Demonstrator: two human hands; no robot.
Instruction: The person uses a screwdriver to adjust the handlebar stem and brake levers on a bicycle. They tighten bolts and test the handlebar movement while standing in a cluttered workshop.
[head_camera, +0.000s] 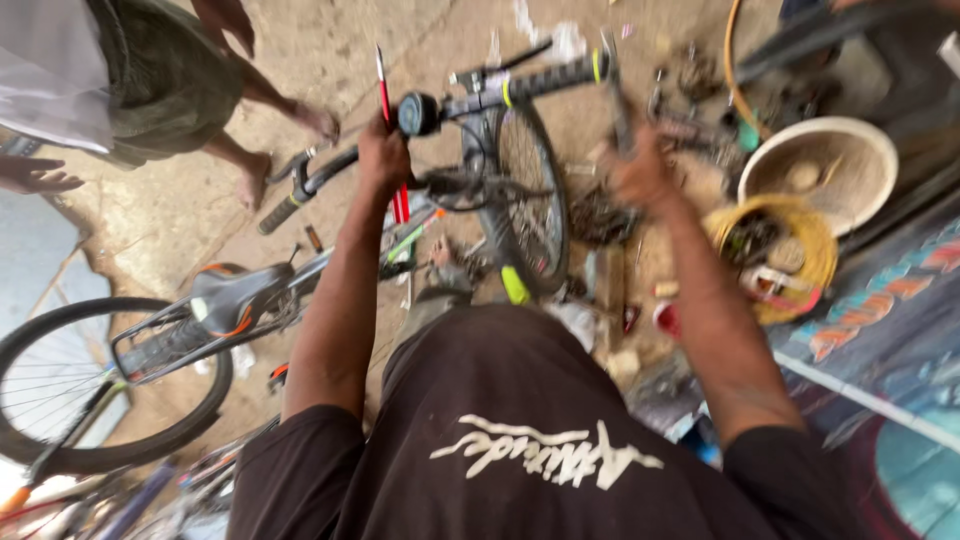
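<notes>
A: Starting at the left: a rear wheel (100, 385), then the saddle (228, 297), and a bystander's bare feet (300, 130) near the bicycle's left grip (283, 212). What could go wrong here?

B: My guess is that the bicycle could tip. It stands on a dirt floor (160, 215) strewn with parts, and if the handlebar (520, 82) swings, the front wheel (530, 195) could turn into the clutter or toward those feet.

A: And the left hand (383, 155)?

B: It is closed in a fist at the stem (450, 185), just below the round bell (418, 114). A red rod (388, 120) runs up out of the fist, so it seems clamped on that, though I cannot tell whether it also grips the bicycle itself.

A: The right hand (640, 175)?

B: Blurred. It is raised by the right end of the handlebar, fingers curled around a dark metal tool (620, 95); a slip there could drop it among the parts below. How tightly it holds, I cannot tell.

A: Further right?

B: A yellow basket (815, 250) of bits, a white bowl (870, 165), and a painted wall (900, 300) at the edge.
</notes>
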